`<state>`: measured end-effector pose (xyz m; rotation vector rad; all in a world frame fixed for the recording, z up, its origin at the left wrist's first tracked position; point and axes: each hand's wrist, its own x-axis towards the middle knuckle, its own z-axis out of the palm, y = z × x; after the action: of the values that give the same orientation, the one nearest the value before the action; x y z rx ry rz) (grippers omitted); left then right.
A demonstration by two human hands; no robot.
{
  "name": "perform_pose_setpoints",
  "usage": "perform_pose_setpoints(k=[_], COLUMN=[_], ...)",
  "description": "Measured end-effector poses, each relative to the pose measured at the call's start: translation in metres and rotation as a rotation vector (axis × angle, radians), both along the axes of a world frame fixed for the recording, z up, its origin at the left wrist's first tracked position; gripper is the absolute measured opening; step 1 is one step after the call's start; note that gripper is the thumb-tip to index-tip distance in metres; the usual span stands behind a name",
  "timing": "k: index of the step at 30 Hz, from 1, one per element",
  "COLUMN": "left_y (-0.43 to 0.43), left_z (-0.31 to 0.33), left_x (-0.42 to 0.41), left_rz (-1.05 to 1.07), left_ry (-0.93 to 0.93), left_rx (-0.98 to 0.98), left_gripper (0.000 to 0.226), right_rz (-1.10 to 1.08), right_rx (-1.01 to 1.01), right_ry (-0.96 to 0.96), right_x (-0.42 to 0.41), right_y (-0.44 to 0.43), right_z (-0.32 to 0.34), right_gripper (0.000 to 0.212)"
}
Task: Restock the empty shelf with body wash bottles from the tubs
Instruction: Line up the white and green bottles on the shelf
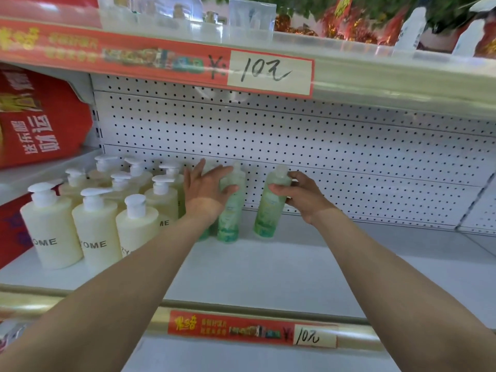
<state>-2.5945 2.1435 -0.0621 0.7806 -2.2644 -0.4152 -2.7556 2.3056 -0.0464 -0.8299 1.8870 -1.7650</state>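
Two slim green body wash bottles stand near the back of the white shelf (308, 267). My right hand (300, 194) grips the right green bottle (269, 208) around its upper part; it leans slightly left. My left hand (206, 189) rests with spread fingers against the left green bottle (230, 210), thumb across its front. Another green bottle (204, 234) is mostly hidden behind my left wrist. Several cream pump bottles (94, 218) marked "OME" fill the shelf's left end.
A white pegboard back wall (322, 146) closes the shelf. The upper shelf edge carries a red price strip (268, 73); another strip (252, 331) runs along the front rail. A red bag (35, 116) sits at the left. The tubs are out of view.
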Motion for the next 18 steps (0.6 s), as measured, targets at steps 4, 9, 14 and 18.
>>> perform_pose_setpoints(k=[4,9,14,18], left_y=[-0.008,-0.009,-0.008,-0.004], left_z=[-0.012,-0.014,-0.018,-0.016], left_x=[-0.004,-0.002,-0.003,0.0], left_rz=[-0.009,-0.007,0.0,-0.007], left_ry=[0.019,0.054,0.082,0.115], left_rx=[-0.015,-0.025,-0.072,-0.075], left_gripper=[0.05,0.05,0.051,0.051], right_rz=[0.009,0.002,0.037,0.057], right_rx=[-0.005,0.015,0.044,0.057], right_ry=[0.034,0.053,0.085,0.105], right_x=[-0.013,-0.026,-0.037,-0.041], right_y=[-0.012,-0.026,-0.043,-0.055], right_z=[-0.014,-0.025,-0.028,-0.032], right_gripper=[0.061,0.06,0.061,0.064])
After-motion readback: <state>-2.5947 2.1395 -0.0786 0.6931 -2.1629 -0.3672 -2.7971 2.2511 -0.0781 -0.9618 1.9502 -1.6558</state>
